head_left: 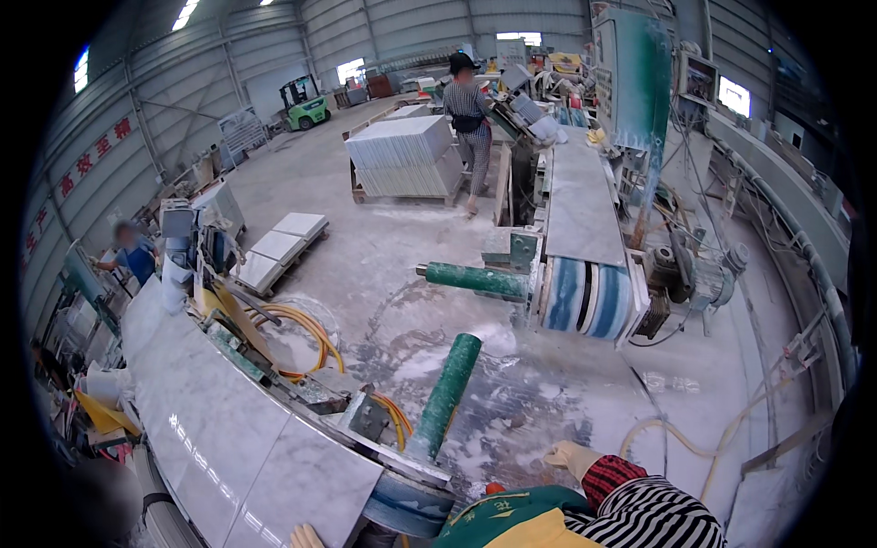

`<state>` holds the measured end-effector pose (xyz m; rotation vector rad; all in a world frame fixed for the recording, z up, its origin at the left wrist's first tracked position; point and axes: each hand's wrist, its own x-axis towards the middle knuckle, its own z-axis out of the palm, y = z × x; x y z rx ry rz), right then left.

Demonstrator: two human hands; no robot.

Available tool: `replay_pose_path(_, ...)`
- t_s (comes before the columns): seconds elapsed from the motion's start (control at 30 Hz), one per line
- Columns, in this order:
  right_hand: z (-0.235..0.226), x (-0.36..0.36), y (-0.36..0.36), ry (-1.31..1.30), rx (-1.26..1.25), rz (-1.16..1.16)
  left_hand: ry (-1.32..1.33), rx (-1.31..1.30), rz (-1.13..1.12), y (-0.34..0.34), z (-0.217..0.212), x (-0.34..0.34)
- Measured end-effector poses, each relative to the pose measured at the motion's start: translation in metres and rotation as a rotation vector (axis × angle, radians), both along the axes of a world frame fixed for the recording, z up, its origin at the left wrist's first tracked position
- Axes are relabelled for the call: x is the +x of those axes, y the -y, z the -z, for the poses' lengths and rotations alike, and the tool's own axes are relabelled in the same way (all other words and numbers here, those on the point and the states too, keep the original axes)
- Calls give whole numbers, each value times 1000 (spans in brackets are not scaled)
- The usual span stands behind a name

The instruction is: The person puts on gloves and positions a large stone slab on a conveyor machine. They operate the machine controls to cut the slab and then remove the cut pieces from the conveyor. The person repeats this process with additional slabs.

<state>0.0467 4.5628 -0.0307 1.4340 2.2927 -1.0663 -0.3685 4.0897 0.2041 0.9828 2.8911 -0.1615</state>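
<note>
Corrugated grey metal walls [347, 36] enclose a workshop whose concrete floor [393, 237] is, in the head view, smeared with pale residue and dark, wet-looking patches at the centre. Along the lower left, a grey-white, veined, polished stone slab [311, 479] lies flat on a curving line of similar slabs; straight seams divide them and ceiling light reflects off their faces. Fingertips of the left hand [306, 537] are at the near edge of this slab; the rest is out of frame, so its grip cannot be told. The right hand [574, 457] is over the floor, unclenched, fingers loosely extended, beyond a black-and-white striped sleeve [653, 511] with a red cuff. A blue, worn belt roller [411, 507] sits at the line's end, where a green, scuffed metal cylinder [448, 393] juts out into the walkway. A second green cylinder [475, 279] projects from the facing conveyor, beside its blue-and-white banded drum [586, 297]. Coiled yellow hose [320, 333] lies on the floor behind the near line. Further back stand a palletised block of pale slabs [406, 151], a person in checked clothing [470, 114] and a green forklift [303, 107].
</note>
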Motion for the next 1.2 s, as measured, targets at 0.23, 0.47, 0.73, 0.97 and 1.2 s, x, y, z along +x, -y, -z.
replay_pose_path(0.23,10,15,3,-9,-64,16,-33,60,-3,-3,-9,7)
replay_pose_path(0.47,16,40,5,35,-43,30,-20,79,-3,-11,-15,9)
replay_pose_path(0.73,9,50,-34,107,13,49,25,-22,-17,-29,-38,16)
replay_pose_path(0.97,-92,3,-114,-179,75,339,347,291,-41,-154,-111,16)
replay_pose_path(1.2,-184,11,-247,-621,902,177,392,384,359,-426,-100,32)
